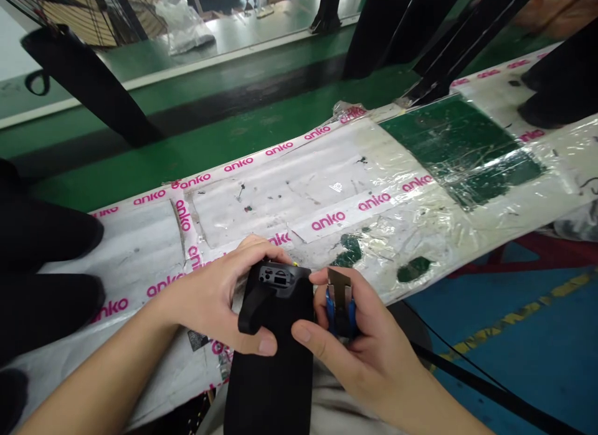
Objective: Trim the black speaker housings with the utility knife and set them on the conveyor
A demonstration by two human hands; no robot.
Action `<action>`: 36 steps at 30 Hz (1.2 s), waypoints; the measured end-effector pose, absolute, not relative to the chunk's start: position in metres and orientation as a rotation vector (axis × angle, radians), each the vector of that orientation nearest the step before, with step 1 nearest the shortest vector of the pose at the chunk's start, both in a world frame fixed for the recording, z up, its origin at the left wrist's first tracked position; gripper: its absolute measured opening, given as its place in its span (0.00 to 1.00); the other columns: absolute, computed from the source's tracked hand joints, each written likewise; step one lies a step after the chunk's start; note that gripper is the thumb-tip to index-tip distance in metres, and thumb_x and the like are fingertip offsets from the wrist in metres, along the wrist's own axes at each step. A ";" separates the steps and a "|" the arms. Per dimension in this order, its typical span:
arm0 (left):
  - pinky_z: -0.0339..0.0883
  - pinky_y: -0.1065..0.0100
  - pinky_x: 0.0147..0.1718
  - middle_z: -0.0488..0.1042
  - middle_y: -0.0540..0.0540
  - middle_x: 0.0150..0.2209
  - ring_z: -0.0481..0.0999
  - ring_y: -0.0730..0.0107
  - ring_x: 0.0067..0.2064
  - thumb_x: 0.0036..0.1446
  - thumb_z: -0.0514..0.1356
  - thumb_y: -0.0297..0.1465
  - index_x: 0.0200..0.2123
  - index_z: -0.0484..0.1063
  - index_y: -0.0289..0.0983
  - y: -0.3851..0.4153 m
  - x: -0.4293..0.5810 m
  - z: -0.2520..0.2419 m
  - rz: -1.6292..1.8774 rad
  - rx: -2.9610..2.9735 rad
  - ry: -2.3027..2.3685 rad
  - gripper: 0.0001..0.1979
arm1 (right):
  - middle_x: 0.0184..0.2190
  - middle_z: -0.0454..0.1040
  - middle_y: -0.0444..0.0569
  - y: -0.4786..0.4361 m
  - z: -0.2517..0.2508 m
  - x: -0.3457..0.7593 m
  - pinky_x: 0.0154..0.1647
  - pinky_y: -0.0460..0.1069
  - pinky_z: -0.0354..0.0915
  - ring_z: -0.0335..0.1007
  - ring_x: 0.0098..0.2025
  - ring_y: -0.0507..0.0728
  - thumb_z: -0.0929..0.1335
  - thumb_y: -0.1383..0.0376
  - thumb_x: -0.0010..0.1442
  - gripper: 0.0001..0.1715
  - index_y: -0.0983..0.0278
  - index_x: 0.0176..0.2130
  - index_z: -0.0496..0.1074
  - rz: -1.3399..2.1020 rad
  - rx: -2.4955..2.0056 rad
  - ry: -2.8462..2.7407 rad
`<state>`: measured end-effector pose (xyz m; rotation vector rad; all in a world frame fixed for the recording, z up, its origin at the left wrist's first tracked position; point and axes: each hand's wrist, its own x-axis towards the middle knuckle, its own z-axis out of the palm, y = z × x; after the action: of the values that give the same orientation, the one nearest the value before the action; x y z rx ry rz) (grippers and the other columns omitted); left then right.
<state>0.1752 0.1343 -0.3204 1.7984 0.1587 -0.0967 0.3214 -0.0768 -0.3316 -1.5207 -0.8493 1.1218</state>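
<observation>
My left hand (219, 291) grips the top end of a long black plastic part (275, 348), fingers wrapped over its moulded end and the thumb pressed on its side. My right hand (359, 341) is closed on a blue-handled scraper knife (340, 304) with a short metal blade pointing up, and its thumb rests against the black part's right edge. The part runs down towards my lap at the bottom of the view.
A workbench (327, 192) wrapped in white sheet, clear film and pink "anko" tape lies ahead. More black parts (42, 279) lie at left, others (560, 80) at upper right. Black stands (93, 86) rise from the green floor. A black cable (490, 385) crosses the blue floor.
</observation>
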 end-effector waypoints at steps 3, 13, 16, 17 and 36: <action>0.68 0.52 0.60 0.66 0.43 0.57 0.69 0.51 0.60 0.46 0.69 0.28 0.65 0.61 0.45 0.144 0.171 -0.311 -0.095 1.910 0.025 0.42 | 0.36 0.65 0.40 -0.077 -0.334 0.318 0.35 0.39 0.65 0.64 0.34 0.46 0.68 0.54 0.72 0.19 0.45 0.58 0.60 1.104 -1.468 -0.872; 0.72 0.65 0.56 0.74 0.48 0.60 0.78 0.57 0.56 0.40 0.81 0.40 0.65 0.64 0.49 0.165 0.153 -0.272 -0.311 1.883 0.170 0.50 | 0.41 0.69 0.44 -0.059 -0.334 0.305 0.46 0.49 0.68 0.67 0.41 0.52 0.70 0.47 0.67 0.32 0.53 0.62 0.58 1.429 -1.518 -0.679; 0.73 0.66 0.40 0.78 0.47 0.49 0.78 0.57 0.45 0.33 0.80 0.55 0.54 0.71 0.42 0.148 0.159 -0.267 -0.296 2.029 0.462 0.47 | 0.39 0.67 0.42 -0.052 -0.333 0.304 0.40 0.47 0.66 0.64 0.38 0.51 0.69 0.51 0.69 0.30 0.54 0.63 0.57 1.471 -1.378 -0.683; 0.71 0.66 0.36 0.77 0.46 0.45 0.77 0.58 0.42 0.33 0.78 0.57 0.50 0.72 0.40 0.144 0.161 -0.267 -0.317 2.087 0.538 0.45 | 0.37 0.66 0.42 -0.050 -0.333 0.304 0.37 0.46 0.65 0.62 0.35 0.50 0.68 0.52 0.70 0.29 0.54 0.63 0.55 1.513 -1.306 -0.680; 0.61 0.44 0.66 0.74 0.38 0.54 0.71 0.44 0.64 0.33 0.83 0.31 0.46 0.70 0.40 0.213 0.131 -0.324 -0.189 1.474 0.032 0.37 | 0.29 0.62 0.37 -0.043 -0.360 0.351 0.20 0.43 0.58 0.49 0.18 0.44 0.73 0.54 0.64 0.19 0.52 0.51 0.68 1.663 -0.651 -0.059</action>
<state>0.1311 0.2135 -0.3235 1.4737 0.0323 -0.1886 0.3507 -0.0427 -0.3602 -0.6514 -0.0593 1.6626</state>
